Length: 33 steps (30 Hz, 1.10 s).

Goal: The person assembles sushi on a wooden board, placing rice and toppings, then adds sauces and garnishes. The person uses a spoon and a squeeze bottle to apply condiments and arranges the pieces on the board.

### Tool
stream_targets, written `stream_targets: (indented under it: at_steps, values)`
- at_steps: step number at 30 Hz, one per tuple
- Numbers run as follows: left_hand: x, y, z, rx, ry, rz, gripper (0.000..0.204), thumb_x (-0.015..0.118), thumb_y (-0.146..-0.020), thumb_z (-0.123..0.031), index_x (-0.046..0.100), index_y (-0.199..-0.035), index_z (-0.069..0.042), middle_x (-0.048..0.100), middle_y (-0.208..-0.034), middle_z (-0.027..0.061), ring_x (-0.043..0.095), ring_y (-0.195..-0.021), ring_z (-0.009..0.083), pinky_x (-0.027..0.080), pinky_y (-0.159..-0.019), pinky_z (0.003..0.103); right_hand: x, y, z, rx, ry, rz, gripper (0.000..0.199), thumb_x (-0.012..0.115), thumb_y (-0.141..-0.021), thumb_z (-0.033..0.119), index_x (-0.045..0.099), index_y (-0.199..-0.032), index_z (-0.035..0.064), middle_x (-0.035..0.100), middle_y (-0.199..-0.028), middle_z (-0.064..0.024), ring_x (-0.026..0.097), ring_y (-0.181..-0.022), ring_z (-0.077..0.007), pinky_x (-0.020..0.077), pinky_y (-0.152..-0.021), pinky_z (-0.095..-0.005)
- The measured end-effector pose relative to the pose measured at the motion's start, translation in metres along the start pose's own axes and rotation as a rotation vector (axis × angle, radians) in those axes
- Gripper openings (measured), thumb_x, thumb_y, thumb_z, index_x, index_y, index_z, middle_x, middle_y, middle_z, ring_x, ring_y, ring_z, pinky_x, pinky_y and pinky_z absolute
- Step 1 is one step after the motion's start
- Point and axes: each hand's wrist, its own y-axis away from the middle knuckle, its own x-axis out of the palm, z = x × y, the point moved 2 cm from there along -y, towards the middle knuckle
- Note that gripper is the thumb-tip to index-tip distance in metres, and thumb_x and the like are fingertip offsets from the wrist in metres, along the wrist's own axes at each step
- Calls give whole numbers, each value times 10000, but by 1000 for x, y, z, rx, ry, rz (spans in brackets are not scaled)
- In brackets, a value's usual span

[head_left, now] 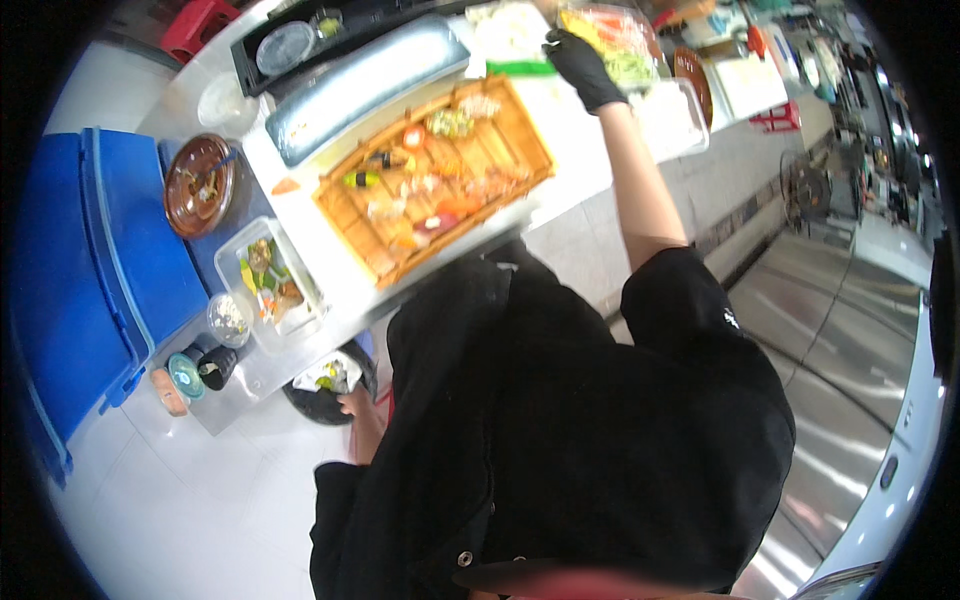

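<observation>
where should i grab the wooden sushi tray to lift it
Take the wooden tray by its two short ends, a hand on each raised rim, coming in from the sides. It is long, flat and covered with food, so a level two-ended hold suits it.

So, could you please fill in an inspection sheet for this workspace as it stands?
Surface: white counter, crowded.
Job's things: wooden tray filled with sushi pieces; clear tub of chopped vegetables.
Clutter: brown bowl, clear container of scraps, long steel tray, blue bin.
Hands: right hand, black-gloved, at the vegetable tub; left hand bare, hanging low.
Cables: nothing seen.
Surroundings: tiled floor, steel appliances at right.
</observation>
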Motion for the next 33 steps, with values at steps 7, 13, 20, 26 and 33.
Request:
stream_targets:
  at_steps: [7, 13, 20, 26, 33]
  values:
    - [124, 228, -55, 318, 296, 592, 594, 675, -876, -472, 573, -1212, 7, 608, -1112, 191, 581, -1008, 346, 508, -823, 452, 84, -94, -19, -183, 248, -167, 226, 641, -791, 153, 678, -1010, 113, 631, -1016, -207, 674, -872, -368, 544, -755, -489]
    - [151, 337, -71, 92, 556, 589, 454, 711, -892, -402, 621, -1114, -16, 670, -959, 113, 621, -789, 233, 517, -671, 387, 57, -95, -36, -364, 95, 62, 358, 720, -813, 241, 674, -1140, 103, 685, -1094, -190, 685, -929, -390, 545, -823, -477]
    - [195, 392, -59, 132, 350, 476, 357, 645, -921, -318, 670, -1090, -5, 731, -969, 167, 697, -895, 288, 545, -801, 400, 33, -191, 65, -431, -48, 47, 596, 669, -844, 524, 673, -1110, -9, 690, -1062, -270, 679, -997, -419, 536, -855, -511]
    - [173, 434, -84, 274, 465, 344, 353, 573, -933, -276, 670, -1151, -16, 723, -1066, 189, 695, -1005, 307, 529, -874, 402, 84, -214, 117, -420, 200, 157, 945, 748, -674, 650, 565, -1320, -14, 576, -1336, -289, 518, -1285, -424, 399, -1072, -515]
    - [164, 490, -42, 5, 587, 398, 342, 610, -940, -278, 659, -1154, -16, 722, -1034, 164, 690, -996, 283, 519, -889, 373, 164, -175, 166, -627, 305, 138, 932, 732, -688, 664, 582, -1331, 7, 613, -1295, -267, 486, -1305, -445, 387, -1067, -540]
